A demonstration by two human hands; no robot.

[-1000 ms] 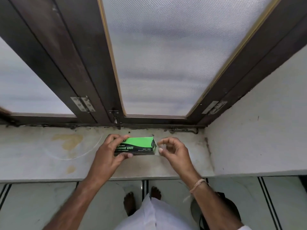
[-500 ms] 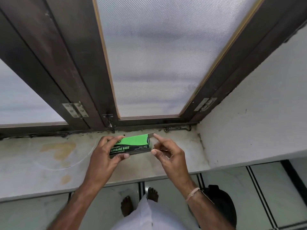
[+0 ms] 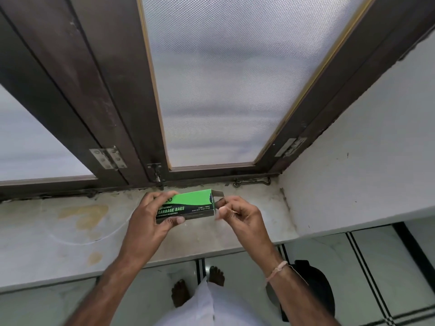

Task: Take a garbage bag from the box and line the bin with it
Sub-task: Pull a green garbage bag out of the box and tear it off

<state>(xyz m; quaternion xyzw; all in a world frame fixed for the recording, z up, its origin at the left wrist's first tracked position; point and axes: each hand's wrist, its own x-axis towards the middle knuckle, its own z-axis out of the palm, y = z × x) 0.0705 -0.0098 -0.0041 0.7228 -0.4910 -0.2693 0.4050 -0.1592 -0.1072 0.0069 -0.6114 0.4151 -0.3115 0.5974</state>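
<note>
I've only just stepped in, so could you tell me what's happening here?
A person stands at a marble windowsill, holding a green garbage bag box in the left hand. The right hand is pinching the box's end flap, which stands open. No bag is out yet, and a dark bin sits on the floor below.

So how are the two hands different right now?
The left hand wraps around the green garbage bag box, thumb underneath; the right hand only pinches the open end flap. The right wrist wears a thread band; the left is bare. Both are over the window ledge.
</note>
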